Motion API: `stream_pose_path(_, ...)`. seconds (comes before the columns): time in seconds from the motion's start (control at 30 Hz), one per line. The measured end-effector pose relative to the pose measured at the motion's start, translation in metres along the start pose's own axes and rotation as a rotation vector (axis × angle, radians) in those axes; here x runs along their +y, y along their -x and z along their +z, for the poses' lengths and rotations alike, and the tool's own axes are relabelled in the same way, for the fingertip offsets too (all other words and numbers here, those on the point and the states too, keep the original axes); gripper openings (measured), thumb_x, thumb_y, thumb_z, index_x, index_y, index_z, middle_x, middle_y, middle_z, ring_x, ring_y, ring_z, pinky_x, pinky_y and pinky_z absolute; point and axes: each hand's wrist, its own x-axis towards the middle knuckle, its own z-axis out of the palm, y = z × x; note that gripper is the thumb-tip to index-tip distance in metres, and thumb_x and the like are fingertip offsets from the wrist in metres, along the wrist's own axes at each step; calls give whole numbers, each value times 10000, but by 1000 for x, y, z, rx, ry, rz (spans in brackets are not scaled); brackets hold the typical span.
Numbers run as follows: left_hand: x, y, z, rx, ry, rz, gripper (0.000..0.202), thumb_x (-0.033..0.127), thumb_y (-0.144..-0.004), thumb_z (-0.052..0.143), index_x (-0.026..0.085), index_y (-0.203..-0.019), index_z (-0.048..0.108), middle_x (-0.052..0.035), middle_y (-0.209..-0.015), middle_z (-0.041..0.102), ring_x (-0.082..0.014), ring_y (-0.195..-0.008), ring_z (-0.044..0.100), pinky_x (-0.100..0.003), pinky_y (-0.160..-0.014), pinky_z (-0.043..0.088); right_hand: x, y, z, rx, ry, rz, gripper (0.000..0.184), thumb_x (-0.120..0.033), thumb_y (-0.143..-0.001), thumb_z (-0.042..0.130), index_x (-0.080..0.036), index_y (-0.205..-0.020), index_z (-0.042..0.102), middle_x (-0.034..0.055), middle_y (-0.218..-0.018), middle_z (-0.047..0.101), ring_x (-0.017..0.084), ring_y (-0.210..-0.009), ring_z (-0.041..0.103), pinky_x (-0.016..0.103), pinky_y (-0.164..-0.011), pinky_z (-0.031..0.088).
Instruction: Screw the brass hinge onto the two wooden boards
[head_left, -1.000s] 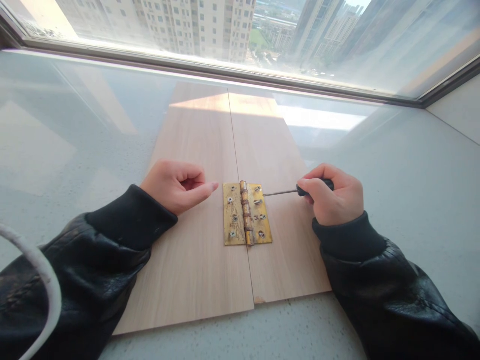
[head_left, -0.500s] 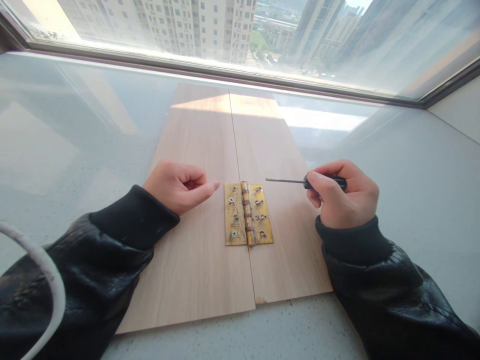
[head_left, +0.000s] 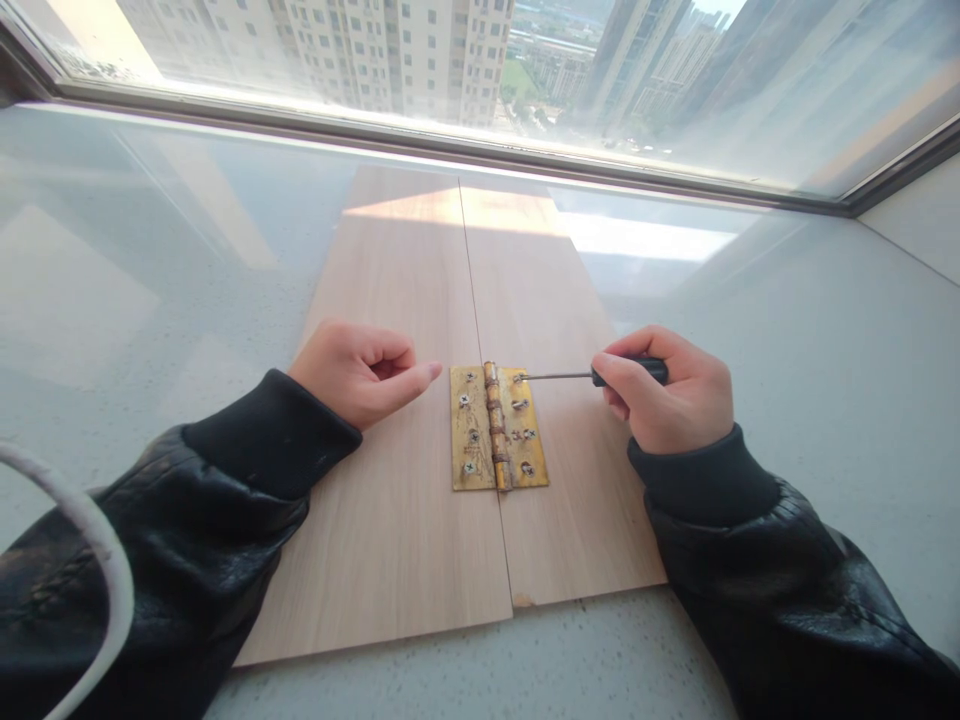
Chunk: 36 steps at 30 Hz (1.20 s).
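A worn brass hinge (head_left: 472, 450) lies flat across the seam between the left wooden board (head_left: 375, 560) and the right wooden board (head_left: 585, 520). Several cross-head screws sit in its two leaves, some standing tilted. My right hand (head_left: 667, 395) grips the black handle of a screwdriver (head_left: 555, 376). The shaft points left, and its tip is at the top screw (head_left: 519, 377) of the right leaf; whether it sits in the slot I cannot tell. My left hand (head_left: 360, 375) rests on the left board with fingers curled in and thumb stretched toward the hinge, holding nothing.
Both boards lie on a pale speckled sill (head_left: 330, 680). Behind them runs the dark window frame (head_left: 375, 140), with tall buildings outside. A white cable (head_left: 112, 580) curves through the lower left. The right board's near edge has a small chip by the seam.
My right hand has moved left and slightly down, bringing the screwdriver's tip from beside the hinge to its top right screw. My left hand has stayed nearly still.
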Motion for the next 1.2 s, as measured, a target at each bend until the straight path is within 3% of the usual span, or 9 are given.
stream_pose_path(0.17,1,0,0,-11,-8,-13,407,390,-809,526,174,-492,390,51,-488,272,-71,-505,265,-242,-525,240,2,-1,0,-20,13,-45,116,-279,-676,666,-197,-622,604,-27,-491,525,111,-438,453,254,-410,338)
stream_pose_path(0.53,-9,-5,2,-38,4,25,414,435,-786,498,185,-475,385,45,-455,280,-75,-476,271,-252,-504,248,-3,0,1,81,-65,-49,91,-268,-697,669,-207,-652,618,-32,-478,539,124,-454,483,268,-433,349)
stream_pose_path(0.77,-7,-4,1,-47,7,21,406,428,-791,505,186,-485,388,50,-464,282,-76,-482,271,-253,-508,259,-7,6,1,-33,-57,-16,127,-227,-682,664,-206,-592,577,-52,-438,505,100,-396,434,257,-400,321)
stream_pose_path(1.07,-8,-5,2,-43,-14,16,415,452,-782,483,181,-481,391,43,-460,288,-70,-483,277,-241,-507,255,-7,6,0,-40,-54,-53,128,-216,-687,657,-204,-586,579,-53,-442,512,96,-398,434,258,-399,316)
stream_pose_path(1.2,-9,-6,4,-12,-15,31,413,440,-776,484,178,-470,392,44,-456,287,-63,-473,268,-232,-492,241,-5,4,0,20,-54,-55,117,-225,-692,659,-203,-596,595,-48,-444,514,105,-410,452,256,-396,323)
